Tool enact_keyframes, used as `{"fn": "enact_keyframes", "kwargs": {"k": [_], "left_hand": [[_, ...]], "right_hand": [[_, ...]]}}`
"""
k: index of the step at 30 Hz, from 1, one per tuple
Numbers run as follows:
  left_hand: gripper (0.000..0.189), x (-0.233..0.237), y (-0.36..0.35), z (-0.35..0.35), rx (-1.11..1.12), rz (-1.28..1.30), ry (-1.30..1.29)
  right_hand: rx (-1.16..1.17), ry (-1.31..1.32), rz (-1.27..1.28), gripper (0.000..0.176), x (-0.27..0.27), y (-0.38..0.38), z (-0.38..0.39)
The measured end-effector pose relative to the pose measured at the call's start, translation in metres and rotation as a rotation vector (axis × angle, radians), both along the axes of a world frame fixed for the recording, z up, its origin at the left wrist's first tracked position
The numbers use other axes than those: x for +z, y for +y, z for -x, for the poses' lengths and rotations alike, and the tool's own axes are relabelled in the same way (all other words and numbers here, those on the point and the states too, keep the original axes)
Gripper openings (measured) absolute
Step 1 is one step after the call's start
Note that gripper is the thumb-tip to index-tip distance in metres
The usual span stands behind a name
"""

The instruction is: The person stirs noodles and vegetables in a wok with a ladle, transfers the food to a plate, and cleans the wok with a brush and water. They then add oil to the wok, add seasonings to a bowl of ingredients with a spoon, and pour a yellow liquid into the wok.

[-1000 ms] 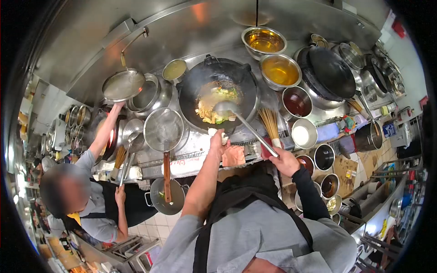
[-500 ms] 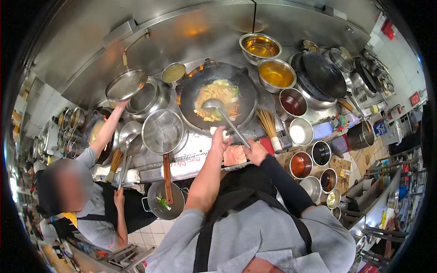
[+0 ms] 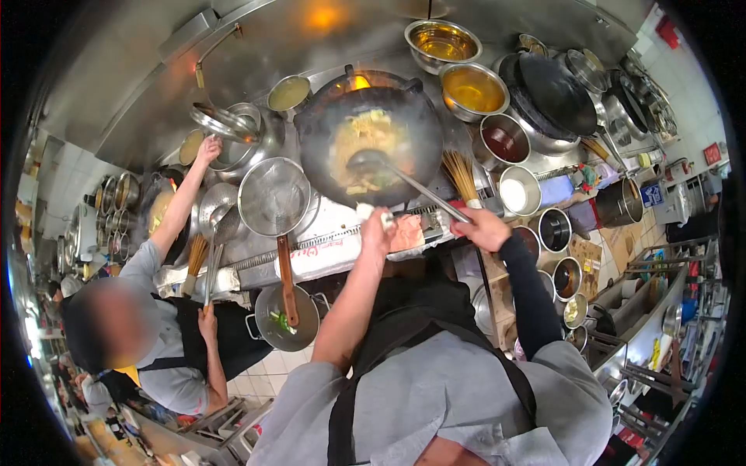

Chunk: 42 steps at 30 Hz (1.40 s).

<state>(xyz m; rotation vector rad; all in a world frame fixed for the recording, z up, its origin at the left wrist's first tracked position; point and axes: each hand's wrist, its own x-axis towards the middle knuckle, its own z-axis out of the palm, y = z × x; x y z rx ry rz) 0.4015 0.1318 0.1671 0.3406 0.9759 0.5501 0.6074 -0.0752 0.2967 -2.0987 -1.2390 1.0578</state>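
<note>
A dark wok point(image 3: 426, 132) stands on the burner in front of me, with steaming noodles and vegetable pieces point(image 3: 365, 132) in it. Closed around a metal ladle's point(image 3: 416, 184) handle is my right hand point(image 3: 483, 230). The ladle's bowl rests among the noodles. At the wok's near rim, my left hand point(image 3: 377, 231) is closed on a white cloth point(image 3: 365, 210); any wok handle under it is hidden. A pinkish cloth point(image 3: 406, 233) lies between my hands on the stove edge.
To the left a co-worker's hand point(image 3: 208, 149) holds a round metal strainer or lid point(image 3: 221, 122). A wire strainer point(image 3: 273, 196) lies over the stove edge. Oil bowls point(image 3: 475, 89), a bamboo brush point(image 3: 460, 175) and several sauce pots point(image 3: 555, 231) stand right. Flame point(image 3: 359, 81) shows behind the wok.
My right hand has moved right and away from me, swinging the ladle's handle rightward. Flame now shows at the wok's far rim. The co-worker's raised round utensil has tipped to a flatter angle.
</note>
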Motion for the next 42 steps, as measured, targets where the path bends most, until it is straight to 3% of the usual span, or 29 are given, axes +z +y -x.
{"fn": "enact_keyframes", "kwargs": {"k": [2, 3, 4, 6, 9, 11, 13, 15, 16, 18, 20, 21, 24, 26, 28, 30, 31, 32, 36, 40, 41, 42], "left_hand": [[0.016, -0.024, -0.031, 0.018, -0.21, -0.107, 0.098], [0.017, -0.031, -0.045, 0.034, -0.339, -0.107, 0.118], [0.019, 0.032, -0.064, 0.039, -0.34, -0.041, 0.277], [0.015, 0.018, -0.077, 0.06, -0.396, 0.008, 0.133], [0.01, 0.098, -0.062, 0.032, -0.138, 0.036, 0.013], [0.011, 0.091, -0.025, 0.013, 0.009, 0.04, -0.089], [0.014, 0.075, 0.007, -0.006, 0.053, 0.017, -0.105], [0.015, 0.023, 0.007, -0.012, 0.038, -0.045, -0.062], [0.016, 0.004, -0.003, -0.011, 0.012, -0.024, 0.039], [0.022, -0.015, -0.031, 0.006, -0.199, -0.125, -0.028], [0.027, 0.0, -0.049, 0.028, -0.342, -0.055, 0.15], [0.015, 0.019, -0.054, 0.035, -0.334, -0.066, 0.17], [0.015, 0.062, -0.03, 0.015, 0.042, -0.066, 0.045], [0.016, 0.023, 0.01, 0.006, -0.039, -0.06, 0.02], [0.015, 0.016, 0.031, -0.009, -0.023, -0.033, 0.005], [0.015, -0.004, 0.053, -0.028, -0.046, -0.073, 0.009], [0.015, -0.019, 0.056, -0.026, -0.06, -0.086, 0.022], [0.016, -0.029, 0.056, -0.026, -0.075, -0.084, 0.045], [0.019, -0.041, 0.065, -0.041, -0.124, -0.096, 0.097], [0.02, -0.019, 0.058, -0.037, -0.09, -0.06, 0.109], [0.021, -0.017, 0.056, -0.038, -0.069, -0.043, 0.119], [0.022, -0.017, 0.056, -0.039, -0.086, -0.02, 0.106]], "right_hand": [[-0.06, -0.138, -0.22, 0.03, -0.002, 0.016, 0.022], [-0.099, -0.078, -0.263, 0.031, -0.004, 0.015, 0.027], [-0.123, -0.107, -0.248, 0.034, 0.011, 0.014, 0.037], [-0.107, -0.093, -0.196, 0.041, 0.028, 0.003, 0.042], [-0.029, 0.042, -0.255, 0.047, 0.025, -0.028, 0.022], [0.005, 0.095, -0.048, 0.043, 0.094, -0.03, 0.022], [0.036, 0.039, 0.026, 0.039, 0.101, -0.016, 0.016], [0.079, -0.184, -0.158, 0.036, 0.024, 0.0, 0.003], [0.032, -0.195, -0.107, 0.038, 0.005, 0.013, 0.006], [-0.065, -0.221, -0.175, 0.042, 0.008, 0.023, 0.026], [-0.113, -0.269, -0.298, 0.046, -0.003, 0.014, 0.036], [-0.11, -0.245, -0.272, 0.046, 0.012, 0.007, 0.041], [-0.044, -0.096, -0.321, 0.047, 0.019, -0.026, 0.024], [-0.041, -0.137, -0.014, 0.047, 0.086, -0.044, 0.016], [0.026, -0.135, -0.014, 0.047, 0.102, -0.059, -0.005], [0.101, -0.285, -0.126, 0.043, 0.073, -0.05, -0.022], [0.01, -0.26, 0.022, 0.038, 0.07, -0.029, -0.017], [-0.019, -0.21, -0.077, 0.035, 0.024, -0.019, -0.03], [-0.419, 0.219, -0.017, 0.036, -0.003, 0.035, -0.013], [-0.538, -0.305, -0.432, 0.036, -0.159, 0.102, 0.031], [-0.625, 0.053, -0.207, 0.033, -0.107, 0.111, 0.055], [-0.624, 0.353, -0.189, 0.03, -0.094, 0.109, 0.043]]}}
